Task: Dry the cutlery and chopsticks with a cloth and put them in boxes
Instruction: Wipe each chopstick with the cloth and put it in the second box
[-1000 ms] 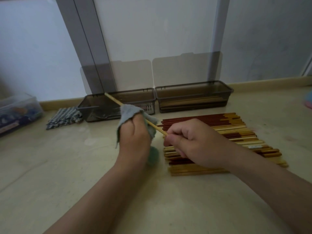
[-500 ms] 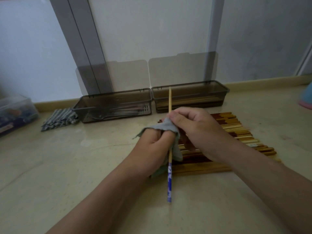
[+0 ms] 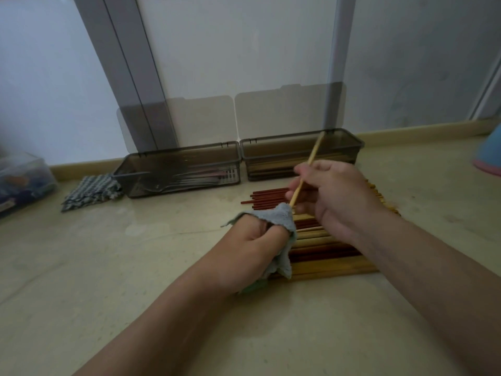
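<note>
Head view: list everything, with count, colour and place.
counter: one, beige
left box: one, smoky, by wall
right box: one, smoky, beside it
cutlery: several, silvery, in left box
pile: many chopsticks, red-brown and tan, on counter
chopstick: one, pale, in right hand
cloth: one, grey-blue, in left hand
checked cloth: one, grey, left of left box
tub: one, clear, far left
blue object: one, right edge
left hand: grips cloth
right hand: pinches chopstick

Layout as I see it. Behind: left box (image 3: 179, 169) holding cutlery (image 3: 187, 183); right box (image 3: 301, 156) just beside it, holding chopsticks (image 3: 273, 169). Folded towel (image 3: 90, 191) just left of the left box. Chopstick pile (image 3: 325, 256) lies before the right box. Right hand (image 3: 336, 196), above the pile, pinches one chopstick (image 3: 311, 158); left hand (image 3: 252, 242) grips a cloth (image 3: 273, 215) at the pile's left end.
</note>
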A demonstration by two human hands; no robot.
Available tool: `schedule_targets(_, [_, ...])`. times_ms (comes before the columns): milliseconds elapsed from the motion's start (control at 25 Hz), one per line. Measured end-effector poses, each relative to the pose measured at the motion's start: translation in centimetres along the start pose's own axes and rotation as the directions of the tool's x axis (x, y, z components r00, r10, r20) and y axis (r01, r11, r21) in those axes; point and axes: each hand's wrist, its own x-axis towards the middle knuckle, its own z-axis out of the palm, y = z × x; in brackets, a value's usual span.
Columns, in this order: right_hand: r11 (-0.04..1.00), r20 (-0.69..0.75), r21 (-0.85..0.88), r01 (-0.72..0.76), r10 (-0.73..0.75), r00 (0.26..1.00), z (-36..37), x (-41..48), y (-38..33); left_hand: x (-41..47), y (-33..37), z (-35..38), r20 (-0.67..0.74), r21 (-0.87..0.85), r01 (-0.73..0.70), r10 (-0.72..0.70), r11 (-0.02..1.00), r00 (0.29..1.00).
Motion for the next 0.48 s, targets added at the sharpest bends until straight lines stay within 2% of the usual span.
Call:
schedule_targets(120, [0.991,-0.248,0.055,0.121,-0.104,0.963,-1.3,1.0,-0.7,-0.1,-0.2,0.1,0.027,0.031,-0.032,0.031,0.999,0.999])
schedule_targets(200, [0.979,-0.257,-0.046,0.200,-0.205,0.944,-2.0,1.0,-1.0,-0.2,-0.2,0.0,-0.032,-0.005,-0.007,0.007,1.000,0.999])
schedule_targets(240, [0.943,-0.192,-0.198,0.266,-0.303,0.933,-2.2,0.8,-1.0,-0.2,-0.3,0.0,-0.074,-0.027,0.004,-0.006,1.000,0.997])
schedule_targets(280, [0.844,-0.076,-0.412,0.343,-0.408,0.910,-2.2,0.8,-0.9,-0.1,-0.4,-0.1,-0.115,-0.042,0.006,-0.011,0.999,0.993])
schedule_targets(320, [0.669,0.078,-0.616,0.417,-0.475,0.877,-2.1,0.7,-0.7,0.1,-0.5,-0.3,-0.147,-0.046,-0.002,-0.004,0.999,0.989])
schedule_targets(360, [0.471,0.217,-0.754,0.459,-0.481,0.849,-1.9,0.8,-0.5,0.2,-0.6,-0.4,-0.171,-0.038,-0.016,0.010,0.999,0.985])
schedule_targets(400, [0.313,0.296,-0.832,0.458,-0.448,0.844,-1.8,1.1,-0.2,0.4,-0.7,-0.5,-0.193,-0.017,-0.033,0.029,0.999,0.981])
schedule_targets(480, [0.114,0.354,-0.894,0.433,-0.414,0.839,-1.9,2.0,0.0,0.6,-0.9,-0.8,-0.231,0.035,-0.058,0.065,0.998,0.971])
